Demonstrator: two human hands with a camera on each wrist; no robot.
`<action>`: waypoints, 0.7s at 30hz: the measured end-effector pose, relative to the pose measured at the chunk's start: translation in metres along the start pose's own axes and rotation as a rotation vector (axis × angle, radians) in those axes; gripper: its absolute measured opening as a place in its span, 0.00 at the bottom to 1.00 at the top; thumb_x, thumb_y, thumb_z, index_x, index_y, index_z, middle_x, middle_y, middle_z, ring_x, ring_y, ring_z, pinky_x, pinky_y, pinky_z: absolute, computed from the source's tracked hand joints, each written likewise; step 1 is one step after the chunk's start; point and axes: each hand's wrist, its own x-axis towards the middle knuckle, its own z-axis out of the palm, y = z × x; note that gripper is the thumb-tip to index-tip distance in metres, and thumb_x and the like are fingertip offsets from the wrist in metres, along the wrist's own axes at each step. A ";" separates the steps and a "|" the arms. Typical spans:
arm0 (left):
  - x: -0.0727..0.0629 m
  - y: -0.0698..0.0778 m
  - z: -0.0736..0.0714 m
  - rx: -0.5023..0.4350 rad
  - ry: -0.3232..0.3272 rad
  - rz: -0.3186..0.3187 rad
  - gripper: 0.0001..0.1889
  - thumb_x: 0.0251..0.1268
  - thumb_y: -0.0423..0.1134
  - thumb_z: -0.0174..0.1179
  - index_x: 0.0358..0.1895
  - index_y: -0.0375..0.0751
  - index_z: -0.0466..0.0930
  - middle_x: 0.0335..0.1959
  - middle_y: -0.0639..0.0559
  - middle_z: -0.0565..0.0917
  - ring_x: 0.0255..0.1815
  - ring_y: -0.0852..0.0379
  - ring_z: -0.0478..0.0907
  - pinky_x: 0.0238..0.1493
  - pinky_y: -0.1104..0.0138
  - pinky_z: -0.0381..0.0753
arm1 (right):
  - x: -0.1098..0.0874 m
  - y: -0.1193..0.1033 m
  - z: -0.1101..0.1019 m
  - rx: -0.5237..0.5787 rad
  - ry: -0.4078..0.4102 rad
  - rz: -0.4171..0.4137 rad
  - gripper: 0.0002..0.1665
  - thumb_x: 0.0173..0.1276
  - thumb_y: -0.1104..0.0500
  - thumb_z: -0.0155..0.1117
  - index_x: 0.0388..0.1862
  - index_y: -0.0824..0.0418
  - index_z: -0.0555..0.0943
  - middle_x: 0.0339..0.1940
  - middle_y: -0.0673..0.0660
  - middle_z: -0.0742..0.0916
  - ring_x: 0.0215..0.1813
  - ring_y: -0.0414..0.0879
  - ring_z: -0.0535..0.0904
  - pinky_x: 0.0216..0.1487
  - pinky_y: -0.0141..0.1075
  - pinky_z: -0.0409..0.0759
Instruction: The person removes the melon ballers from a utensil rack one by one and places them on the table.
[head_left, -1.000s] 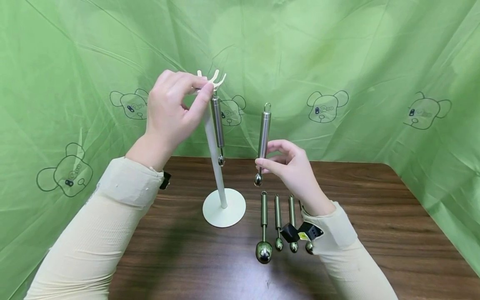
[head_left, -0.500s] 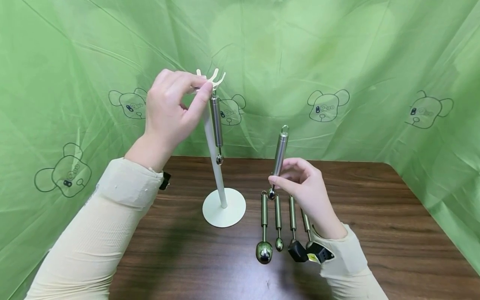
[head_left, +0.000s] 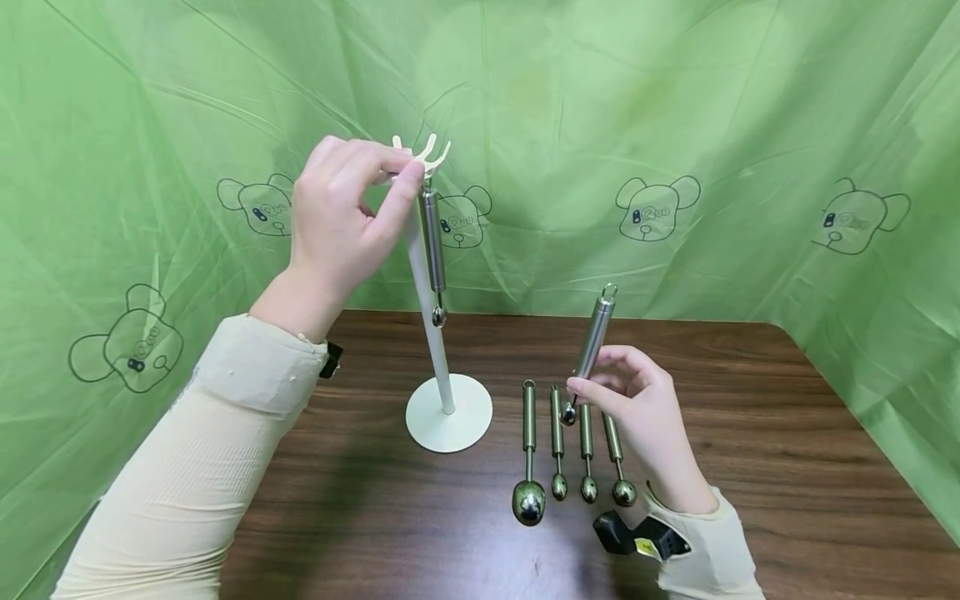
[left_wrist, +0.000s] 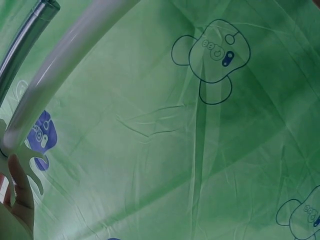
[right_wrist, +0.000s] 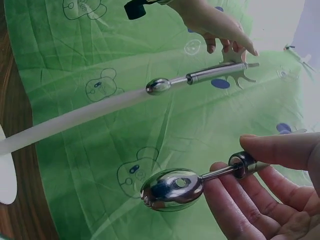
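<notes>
My left hand point(head_left: 345, 208) pinches the hooked top of a white hanging stand point(head_left: 423, 308) between thumb and fingers. From a hook beside those fingertips hangs a steel melon baller point(head_left: 432, 242), head down. To the right, my right hand point(head_left: 637, 400) holds another melon baller point(head_left: 595, 337) low on its handle, ring end up and tilted right. The right wrist view shows its rounded scoop point(right_wrist: 172, 190) with a small hole, pointing away from the fingers. This held baller is above the table and apart from the stand. In the left wrist view the thumb point(left_wrist: 21, 187) touches the hook rack.
Several melon ballers lie in a row on the dark wooden table point(head_left: 345, 517), below the right hand; the leftmost baller point(head_left: 528, 502) has the largest scoop. The stand's round white base point(head_left: 427, 429) is left of them. Green printed cloth point(head_left: 540, 100) encloses the back and sides.
The right hand has carried its melon baller down and to the right, away from the stand, and the baller leans more. The left hand keeps its place on the stand's top.
</notes>
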 end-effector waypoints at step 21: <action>0.001 0.000 0.003 -0.015 0.019 -0.025 0.15 0.66 0.45 0.58 0.36 0.37 0.88 0.37 0.44 0.90 0.30 0.44 0.76 0.40 0.59 0.67 | -0.005 0.028 -0.044 0.040 0.010 0.066 0.15 0.59 0.74 0.69 0.41 0.59 0.80 0.31 0.45 0.88 0.32 0.37 0.87 0.35 0.35 0.86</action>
